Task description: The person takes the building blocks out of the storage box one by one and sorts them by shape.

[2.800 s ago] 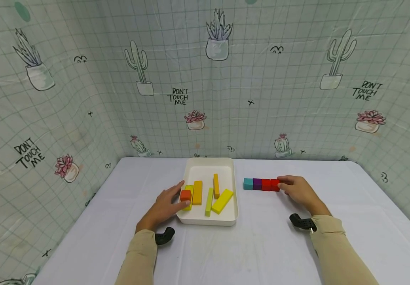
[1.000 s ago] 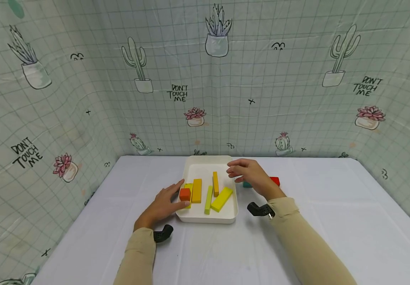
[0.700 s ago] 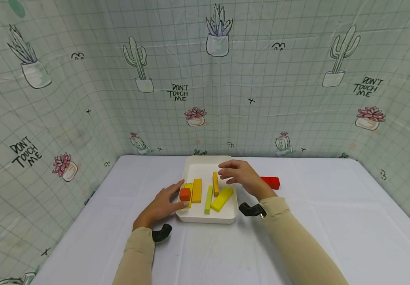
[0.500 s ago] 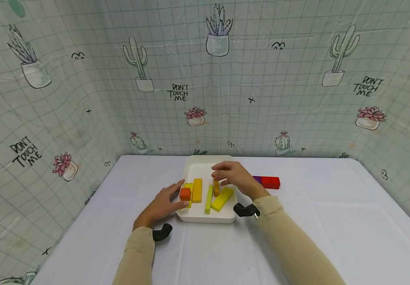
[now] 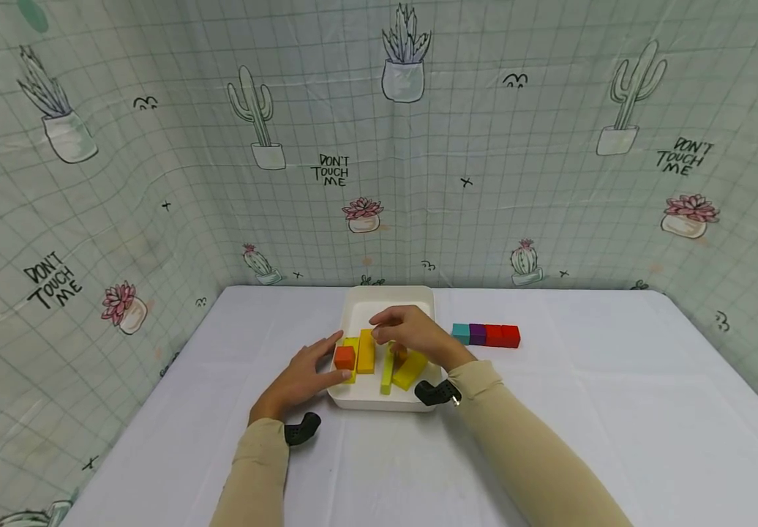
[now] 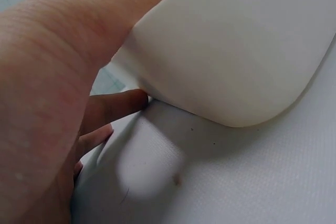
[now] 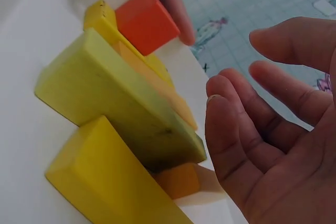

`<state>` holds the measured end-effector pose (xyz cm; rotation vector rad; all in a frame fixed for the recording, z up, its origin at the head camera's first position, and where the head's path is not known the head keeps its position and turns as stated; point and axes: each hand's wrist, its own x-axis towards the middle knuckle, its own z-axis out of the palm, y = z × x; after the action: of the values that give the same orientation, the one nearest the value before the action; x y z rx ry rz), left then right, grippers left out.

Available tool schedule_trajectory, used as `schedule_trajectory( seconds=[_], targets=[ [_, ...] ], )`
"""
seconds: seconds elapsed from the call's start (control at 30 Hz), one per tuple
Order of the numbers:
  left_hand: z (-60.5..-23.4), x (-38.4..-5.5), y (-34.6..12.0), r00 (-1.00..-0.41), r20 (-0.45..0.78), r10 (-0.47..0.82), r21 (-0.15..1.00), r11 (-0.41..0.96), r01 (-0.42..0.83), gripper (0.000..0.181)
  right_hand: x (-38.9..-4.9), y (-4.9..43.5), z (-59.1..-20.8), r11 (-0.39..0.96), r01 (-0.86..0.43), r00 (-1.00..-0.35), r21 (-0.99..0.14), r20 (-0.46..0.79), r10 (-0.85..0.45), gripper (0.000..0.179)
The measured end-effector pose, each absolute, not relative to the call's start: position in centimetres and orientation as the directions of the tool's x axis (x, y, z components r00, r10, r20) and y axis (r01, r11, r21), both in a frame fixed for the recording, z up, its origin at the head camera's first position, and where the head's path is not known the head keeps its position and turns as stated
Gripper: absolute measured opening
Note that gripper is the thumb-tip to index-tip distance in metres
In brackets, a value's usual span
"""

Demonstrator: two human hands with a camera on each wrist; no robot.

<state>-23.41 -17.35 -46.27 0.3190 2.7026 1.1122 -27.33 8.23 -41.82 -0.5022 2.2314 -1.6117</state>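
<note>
At the left side of the white tray (image 5: 385, 405), my left hand (image 5: 298, 377) grips the wall. In the left wrist view its thumb lies over the rim and a fingertip touches the outside. Above the blocks hovers my right hand (image 5: 412, 333), fingers loosely bent, holding nothing in the right wrist view. Below and beside it are a lime block (image 7: 115, 93), a yellow block (image 7: 105, 177) and a narrow orange block (image 7: 181, 179), partly hidden. Farther left lies a wide orange-yellow block (image 5: 366, 353). An orange-red cube (image 5: 344, 357) sits on another yellow block (image 5: 352, 342).
Right of the tray, a row of touching cubes stands on the white table (image 5: 550, 410): a teal cube (image 5: 461, 334), a purple cube (image 5: 477, 334) and two red cubes (image 5: 501, 336). A patterned cloth (image 5: 405, 146) hangs behind and at both sides.
My right hand has left the end of the cube row and travelled left over the tray. The row is uncovered again. My left hand stays on the tray, and the blocks keep their places.
</note>
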Motion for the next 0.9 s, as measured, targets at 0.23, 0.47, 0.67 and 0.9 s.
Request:
schedule_trajectory(
  seconds=[0.23, 0.47, 0.67, 0.9],
  targets=[
    [-46.2, -23.3, -17.3, -0.956, -0.109, 0.273, 0.723, 0.682, 0.112, 0.084, -27.5, 7.3, -42.1, 0.33, -0.101, -0.865, -0.939, -0.081, -0.496, 0.037],
    [-46.2, -23.3, -17.4, -0.952, -0.097, 0.29, 0.736, 0.665, 0.128, 0.082, -27.3, 6.4, -42.4, 0.369, -0.096, -0.86, -0.925, -0.109, -0.498, 0.034],
    [-46.5, -23.4, -17.6, -0.949, -0.085, 0.303, 0.746, 0.651, 0.141, 0.081, -27.3, 5.9, -42.6, 0.378, -0.118, -0.854, -0.918, -0.101, -0.511, 0.032],
    [-46.5, -23.5, -17.5, -0.952, -0.096, 0.291, 0.748, 0.652, 0.124, 0.084, -27.7, 5.5, -42.5, 0.421, -0.167, -0.847, -0.892, -0.089, -0.524, 0.029]
  ],
)
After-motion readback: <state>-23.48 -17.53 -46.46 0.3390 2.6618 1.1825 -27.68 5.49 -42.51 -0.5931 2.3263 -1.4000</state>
